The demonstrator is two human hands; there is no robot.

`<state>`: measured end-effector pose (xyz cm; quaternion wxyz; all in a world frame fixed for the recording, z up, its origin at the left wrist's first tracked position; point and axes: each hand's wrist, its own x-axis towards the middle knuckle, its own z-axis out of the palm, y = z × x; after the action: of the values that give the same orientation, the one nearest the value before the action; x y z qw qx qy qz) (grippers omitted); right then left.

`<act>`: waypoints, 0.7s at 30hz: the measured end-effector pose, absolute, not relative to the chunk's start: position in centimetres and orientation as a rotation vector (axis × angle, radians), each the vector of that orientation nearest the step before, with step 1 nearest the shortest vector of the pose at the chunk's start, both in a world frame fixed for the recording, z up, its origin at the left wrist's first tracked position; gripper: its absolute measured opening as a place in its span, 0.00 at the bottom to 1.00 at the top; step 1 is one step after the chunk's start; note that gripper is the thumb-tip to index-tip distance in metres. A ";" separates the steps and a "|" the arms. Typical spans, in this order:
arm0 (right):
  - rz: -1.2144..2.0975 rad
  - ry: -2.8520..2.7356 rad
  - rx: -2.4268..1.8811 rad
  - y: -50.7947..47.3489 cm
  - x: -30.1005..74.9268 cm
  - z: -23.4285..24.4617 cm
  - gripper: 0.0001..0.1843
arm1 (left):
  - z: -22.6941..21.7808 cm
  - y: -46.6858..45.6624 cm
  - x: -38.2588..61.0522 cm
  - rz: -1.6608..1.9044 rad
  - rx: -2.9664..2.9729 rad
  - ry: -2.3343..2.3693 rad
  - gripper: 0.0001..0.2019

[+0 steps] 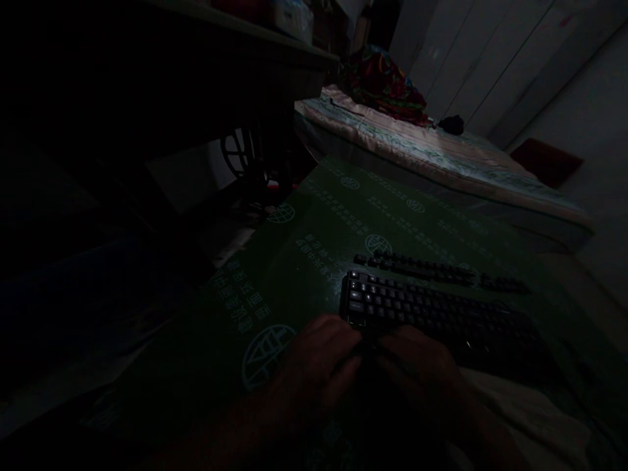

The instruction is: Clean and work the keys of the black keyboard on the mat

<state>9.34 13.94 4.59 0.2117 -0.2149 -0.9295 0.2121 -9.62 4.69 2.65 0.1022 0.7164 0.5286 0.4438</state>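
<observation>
The room is very dark. A black keyboard (432,311) lies on a green sheet (314,222) printed with pale globe logos and writing. Just beyond it sits a row of loose black keycaps (436,268). My left hand (314,366) and my right hand (422,373) meet at the keyboard's near left edge, fingers curled together over something small that the dark hides. Both hands touch or nearly touch the keyboard's front rim.
A mattress (441,157) with a pale patterned cover lies behind the sheet, with a red flowered bundle of cloth (387,85) and a small dark object (451,124) on it. A dark table with a wheel-shaped iron frame (240,154) stands at the left. White wall panels rise at the back right.
</observation>
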 end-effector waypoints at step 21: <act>0.120 -2.523 -0.478 14.8 7.3 4.4 0.09 | 1.8 5.1 -10.0 1.315 2.040 1.848 0.07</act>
<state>7.25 14.77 4.43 0.2815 -0.1785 -0.9418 0.0447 -10.02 5.11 1.80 0.0456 0.6681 0.6050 0.4306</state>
